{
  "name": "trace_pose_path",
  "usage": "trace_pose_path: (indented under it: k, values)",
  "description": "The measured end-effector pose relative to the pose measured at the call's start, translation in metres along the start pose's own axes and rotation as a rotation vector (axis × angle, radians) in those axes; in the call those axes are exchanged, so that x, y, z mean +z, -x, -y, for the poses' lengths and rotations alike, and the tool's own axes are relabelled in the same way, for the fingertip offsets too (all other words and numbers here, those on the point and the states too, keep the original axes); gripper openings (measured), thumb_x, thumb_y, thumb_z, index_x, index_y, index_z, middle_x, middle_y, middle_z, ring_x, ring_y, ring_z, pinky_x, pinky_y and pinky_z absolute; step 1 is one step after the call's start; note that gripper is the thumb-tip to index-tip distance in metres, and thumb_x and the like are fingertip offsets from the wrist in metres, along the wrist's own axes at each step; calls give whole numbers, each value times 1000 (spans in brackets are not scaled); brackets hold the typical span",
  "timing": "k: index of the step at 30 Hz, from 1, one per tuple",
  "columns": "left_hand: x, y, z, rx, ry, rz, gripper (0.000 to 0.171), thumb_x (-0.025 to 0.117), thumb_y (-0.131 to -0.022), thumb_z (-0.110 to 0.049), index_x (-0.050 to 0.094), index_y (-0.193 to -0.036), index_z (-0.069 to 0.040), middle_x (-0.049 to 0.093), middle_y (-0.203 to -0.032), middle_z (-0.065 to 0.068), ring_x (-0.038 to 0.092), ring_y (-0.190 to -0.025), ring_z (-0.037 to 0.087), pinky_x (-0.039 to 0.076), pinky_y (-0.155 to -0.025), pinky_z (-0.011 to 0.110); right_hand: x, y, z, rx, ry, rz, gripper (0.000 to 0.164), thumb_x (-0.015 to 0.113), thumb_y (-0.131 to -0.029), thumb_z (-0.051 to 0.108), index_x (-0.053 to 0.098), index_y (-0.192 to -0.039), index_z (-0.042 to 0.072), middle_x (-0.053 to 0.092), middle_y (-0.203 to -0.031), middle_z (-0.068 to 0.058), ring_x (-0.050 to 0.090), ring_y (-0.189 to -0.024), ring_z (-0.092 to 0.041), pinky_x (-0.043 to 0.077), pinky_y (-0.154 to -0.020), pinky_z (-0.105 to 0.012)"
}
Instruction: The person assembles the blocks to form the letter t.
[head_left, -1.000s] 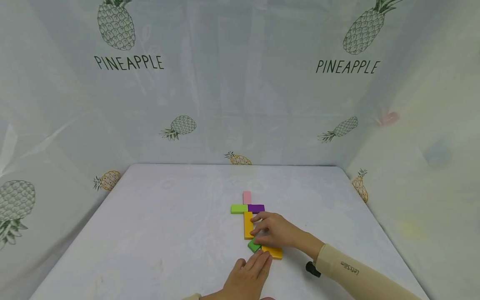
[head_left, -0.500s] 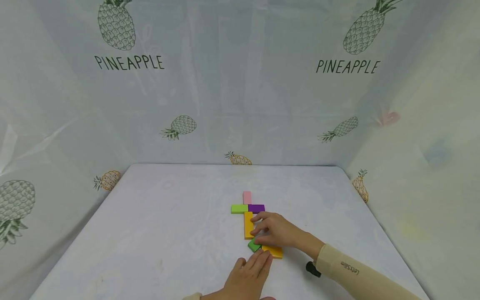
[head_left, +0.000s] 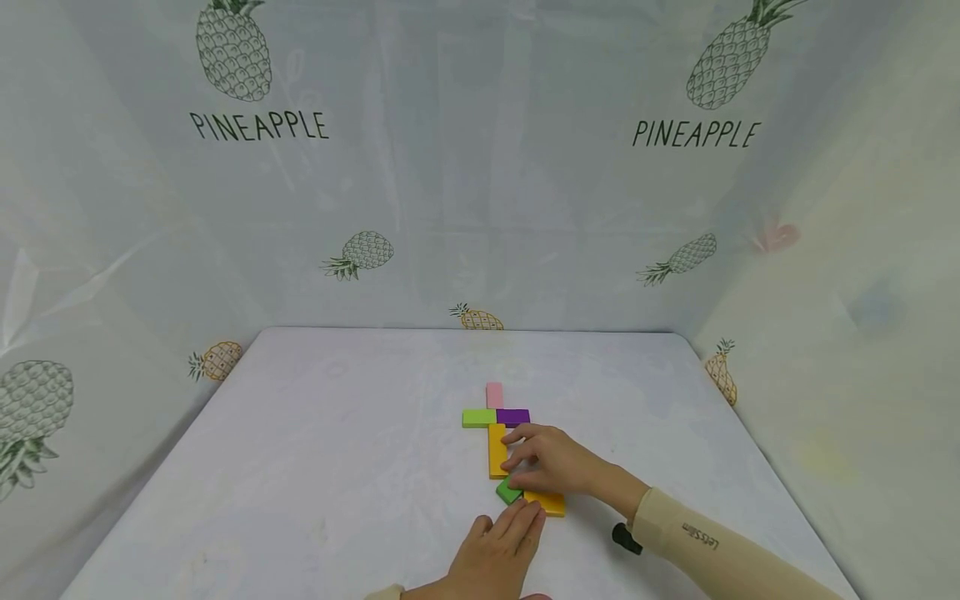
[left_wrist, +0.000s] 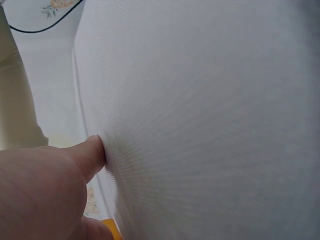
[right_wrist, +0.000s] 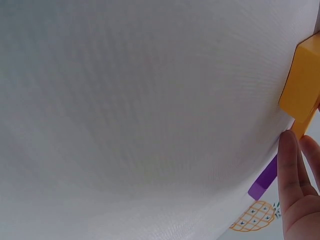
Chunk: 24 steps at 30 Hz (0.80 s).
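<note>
On the white table, a tall yellow block (head_left: 496, 452) stands lengthwise below a row of coloured blocks. A green block (head_left: 506, 492) lies slanted at its foot, beside a second yellow block (head_left: 552, 505). My right hand (head_left: 551, 461) reaches in from the right; its fingertips rest along the tall block's right side and the thumb lies at the green one. Extended fingers of my left hand (head_left: 497, 546) touch the near edge of the second yellow block. In the right wrist view, fingers (right_wrist: 288, 160) lie beside yellow blocks. The right hand covers part of the arrangement.
A lime block (head_left: 478, 418) and a purple block (head_left: 513, 417) meet end to end above the tall one, with a pink block (head_left: 493, 395) beyond. A black object (head_left: 626, 538) sits by the right sleeve. Pineapple-print sheeting (head_left: 480, 183) surrounds the table.
The near yellow block's lower edge has shifted very slightly away from me since the earliest frame. Both hands keep almost the same place.
</note>
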<state>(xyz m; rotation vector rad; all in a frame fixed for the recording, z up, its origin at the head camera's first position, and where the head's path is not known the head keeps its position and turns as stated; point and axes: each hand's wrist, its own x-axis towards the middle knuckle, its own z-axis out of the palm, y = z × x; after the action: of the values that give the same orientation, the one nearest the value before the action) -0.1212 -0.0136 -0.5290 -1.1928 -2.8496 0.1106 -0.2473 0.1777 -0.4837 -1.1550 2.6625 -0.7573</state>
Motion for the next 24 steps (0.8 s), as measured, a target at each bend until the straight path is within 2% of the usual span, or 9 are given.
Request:
trace_pose_path:
  k: [17,24]
  values:
    - [-2,0,1,-8,54,67,94,16,-100,-81,33,-168,-19,24,-175,-6,28,-158,14,45,-89,30,1,0,-2,11,-8,7,22,84,-94,33,85,-112,20,68,-136,-1,66,-117,-13,57,-96,-26]
    - [-2,0,0,-4,28,49,94,14,-101,-81,34,-168,-18,24,-175,-6,28,-158,14,43,-87,28,1,0,-3,10,-11,6,22,84,-94,33,85,-112,20,68,-136,-1,66,-114,-11,57,-95,-25]
